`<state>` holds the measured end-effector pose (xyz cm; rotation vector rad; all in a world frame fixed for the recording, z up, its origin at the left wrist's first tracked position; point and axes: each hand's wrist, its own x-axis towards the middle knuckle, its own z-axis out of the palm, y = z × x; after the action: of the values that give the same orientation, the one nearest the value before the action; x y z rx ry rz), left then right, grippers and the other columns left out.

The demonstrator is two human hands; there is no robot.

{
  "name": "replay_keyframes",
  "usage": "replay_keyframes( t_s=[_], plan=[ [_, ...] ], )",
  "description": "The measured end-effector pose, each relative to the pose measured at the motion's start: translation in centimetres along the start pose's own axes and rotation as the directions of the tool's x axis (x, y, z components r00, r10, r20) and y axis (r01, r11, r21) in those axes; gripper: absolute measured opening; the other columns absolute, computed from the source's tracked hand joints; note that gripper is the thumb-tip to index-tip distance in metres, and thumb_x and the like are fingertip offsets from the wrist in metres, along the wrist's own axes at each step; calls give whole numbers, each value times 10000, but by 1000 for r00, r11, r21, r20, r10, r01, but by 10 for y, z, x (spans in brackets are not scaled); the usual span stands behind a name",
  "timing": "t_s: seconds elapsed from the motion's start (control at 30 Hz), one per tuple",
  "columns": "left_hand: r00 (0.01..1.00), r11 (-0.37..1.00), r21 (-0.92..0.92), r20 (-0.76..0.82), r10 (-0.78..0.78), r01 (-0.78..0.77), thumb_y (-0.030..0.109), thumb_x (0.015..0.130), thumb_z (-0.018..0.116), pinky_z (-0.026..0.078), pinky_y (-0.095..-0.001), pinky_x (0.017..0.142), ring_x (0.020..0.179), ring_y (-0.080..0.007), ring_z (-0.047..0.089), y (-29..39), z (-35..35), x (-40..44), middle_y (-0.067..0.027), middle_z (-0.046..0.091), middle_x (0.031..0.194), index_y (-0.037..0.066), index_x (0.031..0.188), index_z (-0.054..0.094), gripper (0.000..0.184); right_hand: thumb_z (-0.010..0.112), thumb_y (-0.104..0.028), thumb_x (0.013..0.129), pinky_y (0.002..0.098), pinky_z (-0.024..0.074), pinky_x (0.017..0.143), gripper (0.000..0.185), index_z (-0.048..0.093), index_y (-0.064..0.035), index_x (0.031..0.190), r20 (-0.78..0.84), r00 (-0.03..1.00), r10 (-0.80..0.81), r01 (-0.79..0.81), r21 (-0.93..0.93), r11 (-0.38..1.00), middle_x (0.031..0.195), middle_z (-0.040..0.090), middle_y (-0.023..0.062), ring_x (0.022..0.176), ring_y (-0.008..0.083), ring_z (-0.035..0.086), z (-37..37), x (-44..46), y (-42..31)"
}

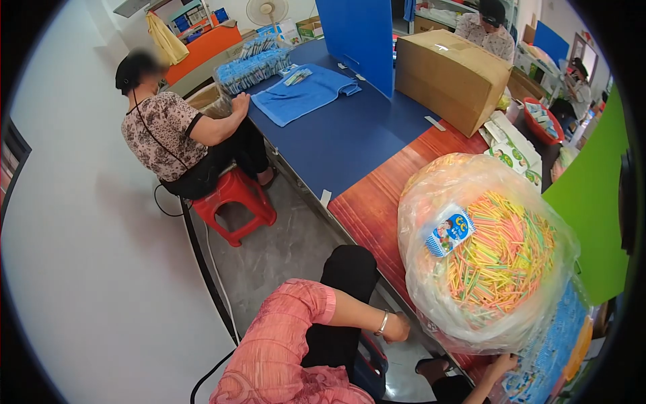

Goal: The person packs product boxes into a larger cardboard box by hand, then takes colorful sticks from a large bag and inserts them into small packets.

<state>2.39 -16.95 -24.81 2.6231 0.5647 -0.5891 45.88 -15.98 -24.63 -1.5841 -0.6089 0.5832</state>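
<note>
My left hand (396,328), with a bracelet at the wrist, is beside the table edge, left of the big clear bag. Its fingers are curled in, and anything inside them is hidden. My right hand (500,369) is at the lower rim of the bag, against the blue printed packets (546,343). Its fingers look bent together; what they grip cannot be made out. The clear plastic bag (422,286) stands open, full of thin pink, yellow and green sticks (505,249). A blue and white printed packet (450,231) lies on top of the sticks.
A blue divider (356,40) and a large cardboard box (447,77) stand across the table (367,202). A green panel (592,215) rises at the right. Another person (161,128) sits on a red stool (235,205) near stacked blue packets (252,71) and a blue towel (303,97).
</note>
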Motion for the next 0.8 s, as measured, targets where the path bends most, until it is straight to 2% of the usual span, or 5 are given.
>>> replay_keyframes(
  t_s=[0.4, 0.53, 0.6, 0.67, 0.8],
  plan=[
    [995, 998, -43, -93, 32, -36, 301, 754, 790, 551, -473, 788, 997, -313, 692, 2, -5, -12, -121, 733, 984, 75, 969, 751, 314, 642, -84, 880, 344, 527, 796, 387, 589, 97, 1219, 10, 999, -31, 32, -74, 997, 1121, 658, 141, 903, 224, 618, 9, -22, -27],
    [980, 991, -61, -167, 105, -116, 303, 779, 772, 547, -482, 795, 965, -341, 697, -2, -18, -33, -138, 715, 929, 56, 1006, 691, 345, 654, -101, 845, 363, 503, 813, 320, 654, 104, 1092, -30, 959, -282, 272, -188, 944, 1077, 664, 154, 921, 228, 599, 4, -13, 1],
    [997, 993, -90, -37, 72, -75, 298, 796, 762, 550, -482, 781, 933, -357, 702, 0, -32, -36, -160, 715, 921, 62, 1048, 677, 356, 634, -88, 815, 376, 468, 865, 294, 649, 107, 1034, 25, 948, -316, 285, -502, 816, 975, 656, 149, 897, 263, 561, 15, -41, -42],
    [994, 987, -132, -68, 88, -96, 312, 805, 760, 557, -475, 754, 900, -360, 709, -5, -31, -38, -176, 713, 887, 72, 1056, 676, 357, 642, -50, 833, 370, 444, 938, 271, 639, 92, 1064, 0, 982, -189, 181, -294, 939, 1075, 655, 145, 996, 244, 572, 24, -48, -51],
    [998, 994, -106, 44, 37, -32, 298, 820, 756, 566, -466, 804, 978, -336, 706, -1, -50, -46, -169, 720, 997, 55, 1031, 703, 327, 577, 9, 915, 260, 531, 604, 242, 602, 43, 1154, 1, 998, -70, 70, -151, 986, 1026, 664, 111, 795, 144, 636, 42, -75, -83]
  ],
)
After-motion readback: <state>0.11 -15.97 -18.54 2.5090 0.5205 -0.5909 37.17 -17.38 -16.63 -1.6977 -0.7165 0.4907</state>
